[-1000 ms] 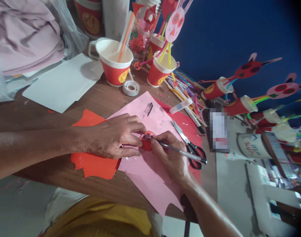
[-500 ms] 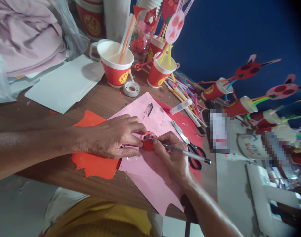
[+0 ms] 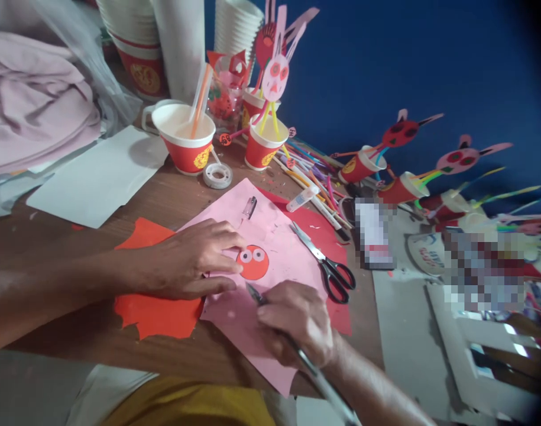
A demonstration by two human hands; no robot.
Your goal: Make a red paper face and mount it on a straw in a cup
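An orange-red paper disc (image 3: pixel 255 270) with two pale round eyes and dark pupils lies on a pink paper sheet (image 3: pixel 277 239). My left hand (image 3: pixel 208 258) rests flat, fingers apart, its fingertips touching the disc's left edge. In my right hand (image 3: pixel 297 322), just below the disc, is a pen (image 3: pixel 312 368); its tip is apart from the disc and points up and left. Under my left hand and wrist is a ragged orange paper sheet (image 3: pixel 164 316). Scissors (image 3: pixel 320 257) with black handles lie to the right, partly over red paper (image 3: pixel 339 316).
A pen cap (image 3: pixel 249 207), a glue tube (image 3: pixel 303 198) and a tape roll (image 3: pixel 217 176) lie beyond the disc. Red-and-white paper cups (image 3: pixel 185 142) stand along the back, some bearing paper rabbit faces (image 3: pixel 277 77). A phone (image 3: pixel 374 234) lies right.
My right hand has drawn the pen off the disc, down towards me, uncovering both eyes. My left hand stays at the disc's edge. The whole view has shifted somewhat.
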